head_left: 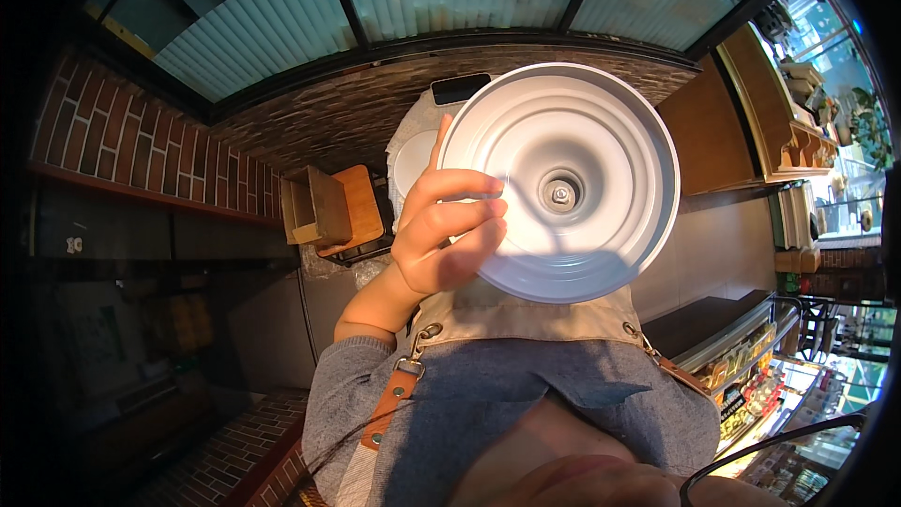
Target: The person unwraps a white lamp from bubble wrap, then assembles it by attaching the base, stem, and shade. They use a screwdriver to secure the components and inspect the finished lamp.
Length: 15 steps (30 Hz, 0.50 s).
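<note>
the left hand (450,230) has hold of a white disc (568,152) at its left rim. three fingers are bent over onto the ringed face, close together, with their tips on the inside of the rim. another digit stands straight up along the outer edge; whether it is the thumb or a finger i cannot tell. the hand is partly closed, about as far as the rim allows. the right hand is out of view, so i cannot tell its state.

the disc is upright in front of the chest, face toward the camera, with a metal bolt (560,194) in a round hollow at its centre. its lower part lies in bluish shadow, the rest in warm light. its lower edge overlaps the top of a beige apron (526,319); whether they touch i cannot tell.

beyond the disc is a table (402,131) with a pale top, its right part hidden. a dark phone (460,88) lies at the table's far edge, partly behind the disc, and a white plate (409,165) lies near the left edge. left of the table, an open cardboard box (324,209) is at the left edge of an orange-brown chair (364,202).
</note>
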Each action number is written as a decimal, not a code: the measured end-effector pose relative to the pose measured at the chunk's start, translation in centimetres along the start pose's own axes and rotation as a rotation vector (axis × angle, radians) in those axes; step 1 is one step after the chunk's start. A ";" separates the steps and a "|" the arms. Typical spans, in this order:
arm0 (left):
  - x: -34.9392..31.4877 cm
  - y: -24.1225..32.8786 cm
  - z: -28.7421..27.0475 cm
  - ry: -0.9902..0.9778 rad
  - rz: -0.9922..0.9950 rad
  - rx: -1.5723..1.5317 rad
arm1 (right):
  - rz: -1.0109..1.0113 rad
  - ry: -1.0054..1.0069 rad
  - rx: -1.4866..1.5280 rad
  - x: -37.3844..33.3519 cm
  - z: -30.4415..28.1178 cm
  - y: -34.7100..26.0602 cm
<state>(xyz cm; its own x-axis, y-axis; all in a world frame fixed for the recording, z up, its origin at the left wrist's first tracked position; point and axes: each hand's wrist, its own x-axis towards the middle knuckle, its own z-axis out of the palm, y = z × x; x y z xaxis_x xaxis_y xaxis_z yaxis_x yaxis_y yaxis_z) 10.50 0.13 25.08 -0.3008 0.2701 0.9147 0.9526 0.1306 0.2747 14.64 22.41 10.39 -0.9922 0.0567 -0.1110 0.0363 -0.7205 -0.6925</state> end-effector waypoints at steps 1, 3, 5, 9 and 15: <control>0.0 -0.1 0.0 0.008 0.017 0.009 | 0.004 0.007 0.004 0.0 -0.1 0.0; -0.1 -0.2 0.1 0.022 0.012 0.023 | 0.017 0.025 0.009 0.1 -0.4 0.1; -0.1 -0.1 0.2 0.058 -0.009 0.007 | 0.038 0.051 0.013 0.0 -0.9 0.2; -0.3 -0.4 0.4 0.126 -0.056 0.007 | 0.114 0.112 -0.001 0.0 -2.3 -0.1; -3.9 -3.8 3.2 0.536 -0.803 -0.238 | 0.039 -0.371 -0.205 -0.3 0.1 -5.3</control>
<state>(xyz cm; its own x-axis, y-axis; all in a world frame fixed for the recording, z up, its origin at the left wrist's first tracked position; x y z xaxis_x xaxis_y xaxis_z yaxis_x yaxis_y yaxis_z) 7.93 1.65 19.49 -0.8564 -0.2887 0.4281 0.4770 -0.1252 0.8699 14.72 26.11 14.13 -0.9640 -0.2473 0.0980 0.0605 -0.5625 -0.8246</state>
